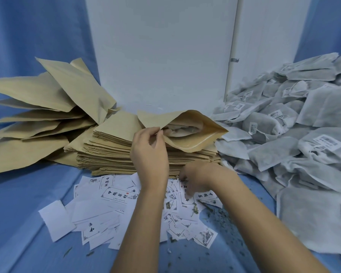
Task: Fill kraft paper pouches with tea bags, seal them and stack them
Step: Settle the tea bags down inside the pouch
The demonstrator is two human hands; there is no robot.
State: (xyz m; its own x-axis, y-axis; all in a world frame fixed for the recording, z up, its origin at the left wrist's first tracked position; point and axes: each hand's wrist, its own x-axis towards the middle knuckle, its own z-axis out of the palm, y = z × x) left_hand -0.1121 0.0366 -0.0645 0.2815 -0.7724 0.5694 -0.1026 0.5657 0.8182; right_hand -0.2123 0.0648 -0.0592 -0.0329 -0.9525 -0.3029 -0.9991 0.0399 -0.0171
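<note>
Head view: holding pouch (187,142) open.
Pinching rim with left hand (149,152); below, right hand (197,177) on paper slips (116,195), hold unclear.

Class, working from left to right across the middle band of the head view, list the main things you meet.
In order: fanned loose kraft pouches → stack of flat pouches → left hand pinching the open pouch that lies on the stack's right part → heap of tea bags.
</note>
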